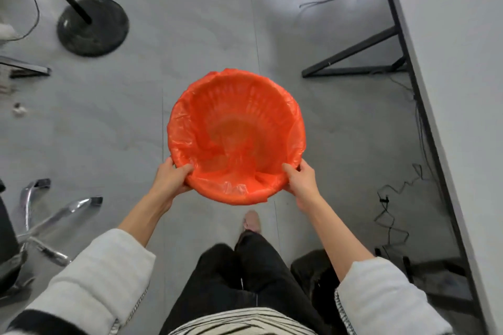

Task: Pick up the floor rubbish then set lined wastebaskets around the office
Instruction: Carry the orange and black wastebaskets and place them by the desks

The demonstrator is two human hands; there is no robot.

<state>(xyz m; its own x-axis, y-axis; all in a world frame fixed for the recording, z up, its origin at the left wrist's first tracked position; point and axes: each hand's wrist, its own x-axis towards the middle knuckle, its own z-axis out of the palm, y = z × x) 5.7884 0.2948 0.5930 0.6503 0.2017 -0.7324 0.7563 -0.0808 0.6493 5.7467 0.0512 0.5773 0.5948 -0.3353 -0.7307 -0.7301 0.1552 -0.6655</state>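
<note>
Item: one wastebasket [236, 128], round, fitted with an orange plastic liner [231, 190] folded over the rim; interior shows nothing but crumpled liner. Position: centre of frame, carried above the grey floor [190, 22], mouth up. Hands: left hand [171, 177] grips the near rim at lower left, thumb inside over the liner; right hand [302, 179] grips the near rim at lower right, thumb likewise inside. Surroundings: white table [462, 35] along the right edge on a black frame, loose cables beneath it; black round stand base [92, 26] at upper left; chrome chair legs [54, 212] at lower left; a small pale scrap [19, 109] on the floor at mid left, too blurred to identify. Step judged: placement phase, basket lined and in transit. Next move calls for choosing a spot, likely beside the table, and lowering the basket level, clear of the cables.
</note>
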